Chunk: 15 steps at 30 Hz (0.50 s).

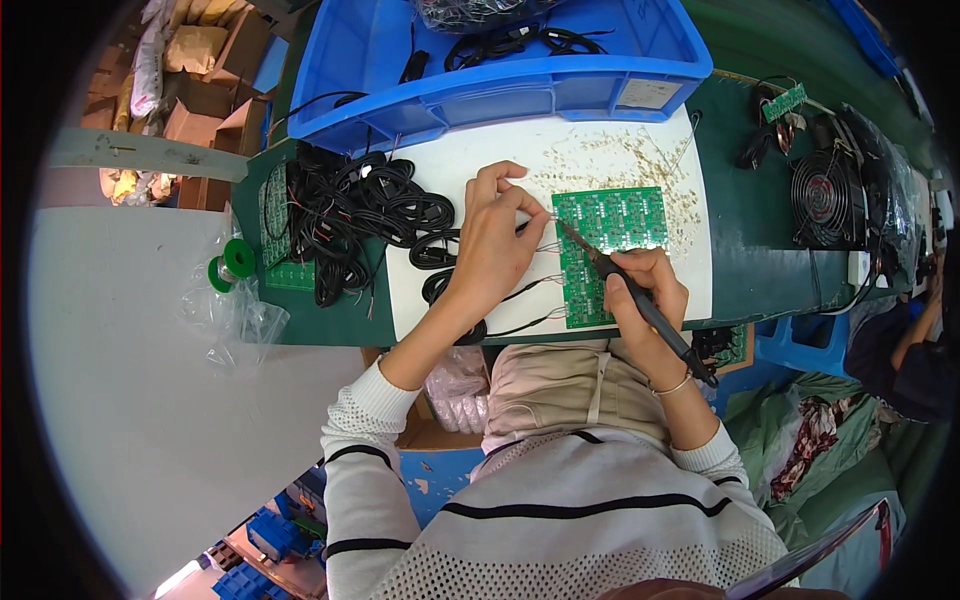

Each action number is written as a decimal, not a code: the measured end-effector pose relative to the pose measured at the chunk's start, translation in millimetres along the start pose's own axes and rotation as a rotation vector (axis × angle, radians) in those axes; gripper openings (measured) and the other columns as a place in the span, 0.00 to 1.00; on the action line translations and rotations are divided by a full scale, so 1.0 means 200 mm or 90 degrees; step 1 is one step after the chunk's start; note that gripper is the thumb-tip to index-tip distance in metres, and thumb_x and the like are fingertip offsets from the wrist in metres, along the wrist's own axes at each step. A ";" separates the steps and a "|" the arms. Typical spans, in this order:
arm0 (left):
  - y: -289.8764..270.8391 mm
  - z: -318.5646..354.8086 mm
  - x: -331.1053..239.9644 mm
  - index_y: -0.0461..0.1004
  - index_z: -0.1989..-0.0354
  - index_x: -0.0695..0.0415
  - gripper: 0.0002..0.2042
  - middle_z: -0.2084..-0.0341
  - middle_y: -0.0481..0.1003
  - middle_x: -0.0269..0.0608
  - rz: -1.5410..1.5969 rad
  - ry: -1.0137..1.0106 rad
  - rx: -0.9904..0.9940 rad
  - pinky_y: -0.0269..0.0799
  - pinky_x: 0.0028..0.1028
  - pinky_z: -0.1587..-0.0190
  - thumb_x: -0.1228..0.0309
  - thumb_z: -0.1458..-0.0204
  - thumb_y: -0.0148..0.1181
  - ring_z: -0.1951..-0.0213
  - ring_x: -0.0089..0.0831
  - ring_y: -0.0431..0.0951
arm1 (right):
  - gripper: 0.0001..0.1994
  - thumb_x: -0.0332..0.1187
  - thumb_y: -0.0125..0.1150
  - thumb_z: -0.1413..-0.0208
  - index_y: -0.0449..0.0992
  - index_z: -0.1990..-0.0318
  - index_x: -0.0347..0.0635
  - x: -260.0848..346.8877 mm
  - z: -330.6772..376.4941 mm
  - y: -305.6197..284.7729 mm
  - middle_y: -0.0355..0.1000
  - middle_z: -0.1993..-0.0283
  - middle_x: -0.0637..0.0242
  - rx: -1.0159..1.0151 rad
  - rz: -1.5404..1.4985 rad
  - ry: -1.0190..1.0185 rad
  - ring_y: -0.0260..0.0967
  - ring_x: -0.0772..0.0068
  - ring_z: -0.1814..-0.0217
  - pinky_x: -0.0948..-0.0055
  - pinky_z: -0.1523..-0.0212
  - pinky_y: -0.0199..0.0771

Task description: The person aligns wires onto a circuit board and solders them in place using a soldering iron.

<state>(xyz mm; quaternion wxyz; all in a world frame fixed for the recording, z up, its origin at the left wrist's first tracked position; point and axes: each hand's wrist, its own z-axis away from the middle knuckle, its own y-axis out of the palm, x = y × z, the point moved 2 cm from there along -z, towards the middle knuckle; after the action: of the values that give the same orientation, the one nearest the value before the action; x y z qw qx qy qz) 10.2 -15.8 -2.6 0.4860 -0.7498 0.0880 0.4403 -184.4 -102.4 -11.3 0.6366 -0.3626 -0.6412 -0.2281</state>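
Observation:
A green circuit board panel (625, 215) lies on a white sheet (440, 300) in front of me. My right hand (652, 295) is closed around a black-handled soldering iron (660, 325), whose tip meets the panel's upper left edge. Beside that edge, my left hand (492, 240) pinches a thin black cable (522, 228) close to the iron's tip; its end is mostly hidden by my fingers. Below, several black cables (525, 328) reach the panel's left edge with thin red and dark wires.
Coiled black cables (370, 200) are heaped to the left, near a green solder spool (236, 260). A blue bin (500, 95) holding cables stands at the back. Small crumbs (600, 155) are scattered beyond the panel. To the right stands a round fan (826, 195); another person's arm (915, 330) shows farther right.

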 end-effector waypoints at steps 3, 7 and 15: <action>0.00 0.00 0.00 0.78 0.69 0.62 0.04 0.44 0.67 0.43 0.001 -0.002 0.002 0.64 0.34 0.41 0.76 0.49 0.67 0.48 0.40 0.68 | 0.08 0.24 0.64 0.47 0.75 0.60 0.33 0.01 0.00 0.00 0.78 0.67 0.57 -0.002 0.011 0.007 0.77 0.69 0.66 0.73 0.60 0.72; 0.00 0.00 -0.01 0.78 0.69 0.62 0.04 0.44 0.67 0.43 0.006 -0.006 0.006 0.64 0.34 0.41 0.76 0.49 0.67 0.48 0.39 0.68 | 0.08 0.24 0.65 0.48 0.76 0.61 0.33 0.00 0.00 0.01 0.77 0.67 0.57 -0.008 0.006 0.003 0.77 0.67 0.67 0.72 0.60 0.72; 0.00 0.00 0.00 0.78 0.69 0.62 0.04 0.44 0.67 0.42 -0.003 -0.008 0.003 0.64 0.34 0.41 0.76 0.49 0.67 0.48 0.39 0.68 | 0.10 0.23 0.65 0.54 0.77 0.62 0.33 0.07 -0.05 0.00 0.74 0.73 0.58 0.036 0.213 -0.308 0.71 0.59 0.73 0.62 0.54 0.73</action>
<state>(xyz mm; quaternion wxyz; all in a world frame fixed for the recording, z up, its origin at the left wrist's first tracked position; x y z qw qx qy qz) 9.9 -15.5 -1.5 0.4890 -0.7461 0.0842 0.4440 -176.9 -107.1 2.8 0.5038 -0.4893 -0.7118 -0.0092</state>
